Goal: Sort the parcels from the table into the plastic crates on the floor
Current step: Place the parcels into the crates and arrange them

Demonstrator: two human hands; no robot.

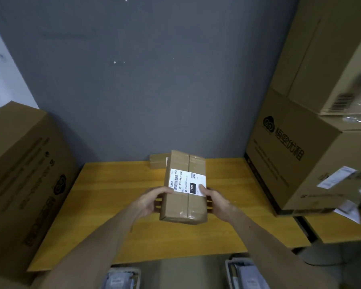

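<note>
A brown cardboard parcel (183, 203) with a white shipping label marked 15H is held just above the wooden table (113, 197). My left hand (152, 200) grips its left side and my right hand (216, 202) grips its right side, thumbs on top near the label. A second, flatter parcel (157, 161) lies on the table by the wall, partly hidden behind the held one. Two grey plastic crates sit on the floor below the table's front edge, the left crate (137, 273) and the right crate (229, 268), each holding grey bagged parcels.
A large cardboard box (23, 184) stands at the table's left. Stacked large boxes (300, 153) fill the right side, with plastic wrap on top. A grey wall (144, 80) backs the table. A second table surface (338, 228) extends to the right.
</note>
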